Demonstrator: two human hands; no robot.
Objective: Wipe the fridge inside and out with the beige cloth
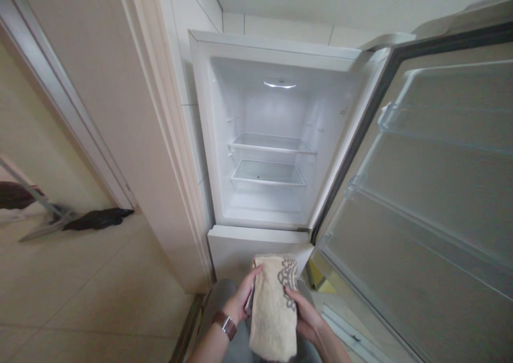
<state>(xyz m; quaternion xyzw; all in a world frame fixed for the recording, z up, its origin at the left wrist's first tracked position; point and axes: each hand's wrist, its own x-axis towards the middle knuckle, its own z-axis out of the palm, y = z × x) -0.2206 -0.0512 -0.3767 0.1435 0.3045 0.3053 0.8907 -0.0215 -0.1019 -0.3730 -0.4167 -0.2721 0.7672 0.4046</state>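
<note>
A folded cream towel [270, 309] with a grey lace-like pattern is held up between both hands, above the knees. My left hand [242, 297] grips its left edge, thumb on the front and the other fingers behind the cloth. On the right edge, my right hand [303, 312] pinches it the same way, its thumb over the grey pattern. Beyond the towel stands a white fridge [262, 234] with its upper compartment open. Inside are two glass shelves, the upper shelf [272, 143] and the lower shelf [268, 172], with a small dark speck on the lower one.
The fridge door [441, 154] with clear racks swings out at the right. A wooden door frame [168, 138] stands close on the left. Farther left, a black bag [98, 218] lies on the tiled floor. Something yellow [318, 277] sits under the door.
</note>
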